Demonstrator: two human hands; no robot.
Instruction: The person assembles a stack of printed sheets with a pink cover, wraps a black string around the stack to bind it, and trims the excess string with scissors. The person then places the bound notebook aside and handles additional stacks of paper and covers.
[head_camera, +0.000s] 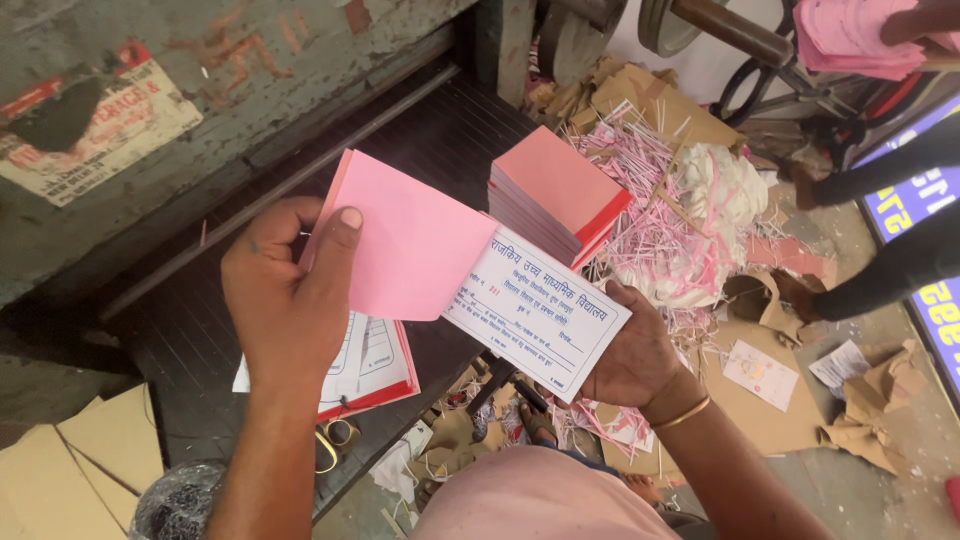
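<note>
My left hand pinches the pink cover of a small booklet and folds it back. My right hand supports the booklet from below at its right end, showing a white printed page. A stack of pink booklets with red spines rests on the dark metal machine bed just beyond. Another white printed pad with a red edge lies on the bed under my left hand.
A heap of pink and white paper trimmings and torn brown cardboard covers the floor to the right. Another person's legs stand at the right edge. Cardboard sheets lie at the lower left. The machine's green body rises behind.
</note>
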